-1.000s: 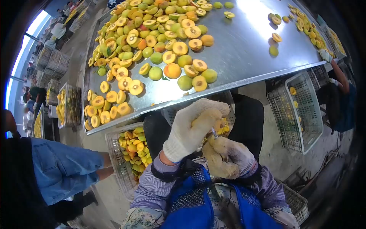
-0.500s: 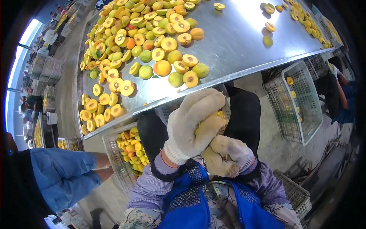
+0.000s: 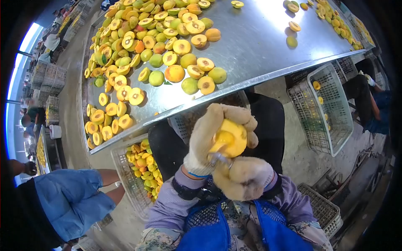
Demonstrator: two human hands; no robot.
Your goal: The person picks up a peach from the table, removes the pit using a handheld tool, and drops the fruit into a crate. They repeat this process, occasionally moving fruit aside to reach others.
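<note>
A halved yellow fruit (image 3: 235, 136) lies in my left hand (image 3: 205, 134), its gloved fingers wrapped round the far side and its cut hollow showing. My right hand (image 3: 245, 175), also in a pale, stained glove, is closed on a small metal tool (image 3: 218, 158), whose end touches the near edge of the fruit. The tool's handle is hidden in the glove. Beyond my hands, many halved green and yellow fruits (image 3: 175, 73) lie on the metal table (image 3: 251, 62).
A crate of fruit pieces (image 3: 125, 175) stands below the table at left. At right are a large tilted crate (image 3: 335, 121) and a lower crate (image 3: 322, 209). A person in denim shorts (image 3: 71, 201) stands at left; another person (image 3: 372, 100) sits at far right.
My left hand has turned, bringing the fruit's cut hollow into view. The metal tool now shows at the fruit. The person at left has shifted slightly.
</note>
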